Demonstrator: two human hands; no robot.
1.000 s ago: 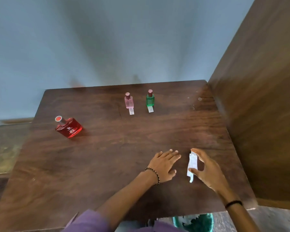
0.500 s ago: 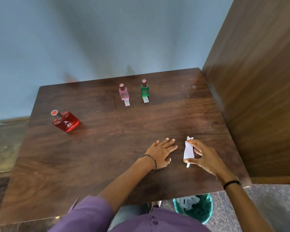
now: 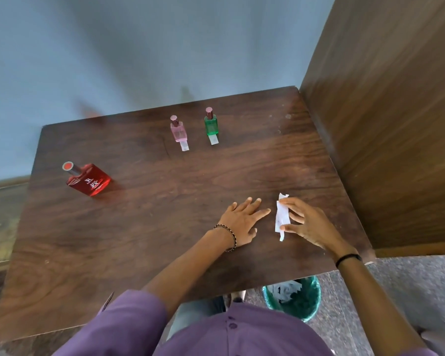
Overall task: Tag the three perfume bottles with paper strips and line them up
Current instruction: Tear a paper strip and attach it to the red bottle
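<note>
A pink perfume bottle (image 3: 178,130) and a green perfume bottle (image 3: 211,123) stand side by side at the back of the wooden table (image 3: 149,227). Each has a white paper strip under its front edge: pink bottle's strip (image 3: 184,145), green bottle's strip (image 3: 213,139). A larger red perfume bottle (image 3: 88,180) stands apart at the left, with no strip visible. My right hand (image 3: 306,223) pinches a torn white paper piece (image 3: 282,217) between thumb and fingers near the table's right front. My left hand (image 3: 243,222) lies flat and empty on the table beside it.
A tall wooden panel (image 3: 385,119) walls off the table's right side. A green bin (image 3: 293,298) with paper scraps stands on the floor under the table's front edge. A blue-grey wall lies behind the table.
The camera view has tilted down and shifted. My right hand's fingers have shifted a little on the paper piece. My left hand stays flat and the bottles have not moved.
</note>
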